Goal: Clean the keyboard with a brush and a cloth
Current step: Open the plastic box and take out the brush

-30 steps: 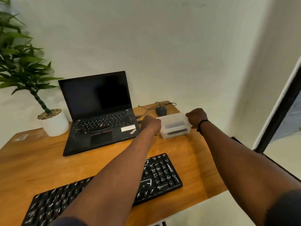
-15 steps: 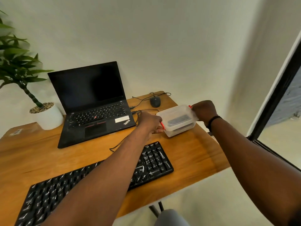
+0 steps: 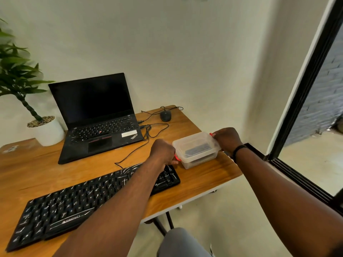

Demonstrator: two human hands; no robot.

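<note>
both hands (image 3: 163, 152) (image 3: 225, 139) on clear lidded box (image 3: 195, 150) beside keyboard (image 3: 89, 199)

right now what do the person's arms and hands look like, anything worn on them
Both forearms are bare, with no sleeves over them down to the wrists. The right hand has a thin black band around its wrist, like a bracelet or fitness strap. The left hand and its wrist show nothing worn: no ring, watch or glove is visible. A dark edge low in the view may be a short sleeve, though it is too cropped to tell.
</note>
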